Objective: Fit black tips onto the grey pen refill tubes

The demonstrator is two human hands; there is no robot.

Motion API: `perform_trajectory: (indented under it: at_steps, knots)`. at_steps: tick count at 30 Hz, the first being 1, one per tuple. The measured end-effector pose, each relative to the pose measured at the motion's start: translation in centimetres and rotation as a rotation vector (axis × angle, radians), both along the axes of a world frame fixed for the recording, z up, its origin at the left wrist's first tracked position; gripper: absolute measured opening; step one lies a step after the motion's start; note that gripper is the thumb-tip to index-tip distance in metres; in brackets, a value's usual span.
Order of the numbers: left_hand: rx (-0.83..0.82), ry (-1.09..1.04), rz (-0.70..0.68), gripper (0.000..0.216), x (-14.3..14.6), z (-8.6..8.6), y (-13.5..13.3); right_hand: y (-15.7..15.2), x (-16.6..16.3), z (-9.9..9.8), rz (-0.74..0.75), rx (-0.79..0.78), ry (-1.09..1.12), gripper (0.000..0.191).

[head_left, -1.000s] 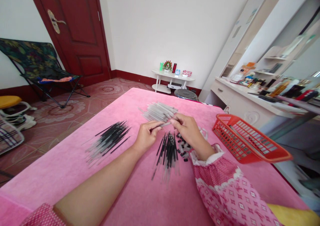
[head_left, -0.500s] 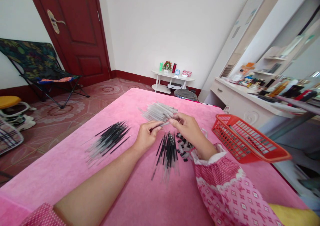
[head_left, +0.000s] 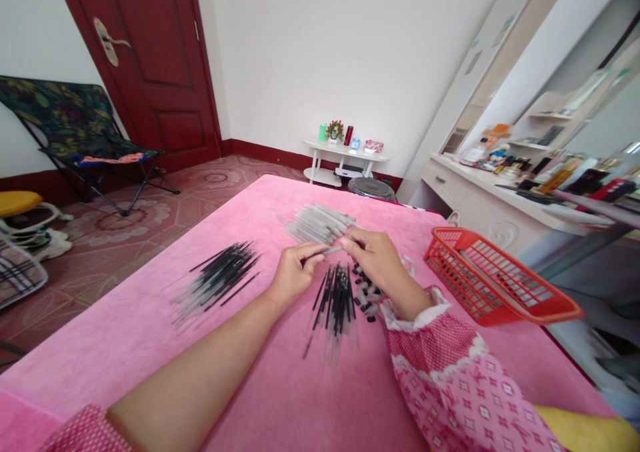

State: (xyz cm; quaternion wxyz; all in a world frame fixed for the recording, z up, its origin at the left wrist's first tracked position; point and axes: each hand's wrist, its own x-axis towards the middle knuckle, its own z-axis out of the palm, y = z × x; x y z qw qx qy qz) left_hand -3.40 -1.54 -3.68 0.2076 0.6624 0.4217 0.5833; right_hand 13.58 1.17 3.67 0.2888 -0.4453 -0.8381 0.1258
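My left hand (head_left: 295,270) is closed around a slim greyish, see-through pen barrel (head_left: 332,249), held nearly level above the table. At its right end, my right hand (head_left: 374,253) pinches with thumb and fingers; a small dark piece shows there, too blurred to make out. Just behind the hands lies a pile of whitish pen barrels (head_left: 320,223). Below them is a bundle of black pen refills (head_left: 339,302) with clear ends. Small black and clear pen caps (head_left: 369,294) lie partly hidden under my right wrist. A larger pile of black refills (head_left: 220,275) is on the left.
A pink cloth (head_left: 280,399) covers the table. At the right edge stands a red plastic basket (head_left: 500,285), with a yellow item (head_left: 585,429) nearer me. Beyond are a cluttered dressing table (head_left: 505,205), a white shelf (head_left: 345,151) and a folding chair (head_left: 80,132).
My right hand has shifted slightly, and more of the barrel shows between the two hands. My left hand keeps its hold in about the same place. The piles are unchanged.
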Motion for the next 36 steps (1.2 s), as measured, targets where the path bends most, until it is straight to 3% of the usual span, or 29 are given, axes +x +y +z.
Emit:
perform_trajectory:
  at_steps: [9,12,16,21,27,36]
  knots:
    - [0.087,0.136,-0.006,0.026,-0.3,0.1,-0.2,0.9,0.8,-0.5,-0.038,-0.238,0.090,0.050]
    - [0.033,-0.012,0.057,0.021,-0.3,-0.1,0.1,1.3,2.1,-0.2,-0.004,-0.279,-0.046,0.040]
    - [-0.088,-0.364,0.022,0.017,-0.4,-0.1,0.6,1.5,3.7,-0.3,0.014,-0.288,-0.246,0.004]
    - [-0.107,-0.660,-0.055,0.013,-0.5,0.2,0.7,1.1,3.5,-0.4,0.014,-0.354,-0.428,0.019]
    - [-0.185,-0.934,-0.150,0.018,-0.7,-0.1,0.9,1.0,3.1,-0.9,0.004,-0.281,-0.544,0.019]
    - [-0.301,-1.039,-0.199,0.014,-1.2,-0.2,1.3,0.6,2.9,-1.0,0.016,-0.236,-0.589,0.014]
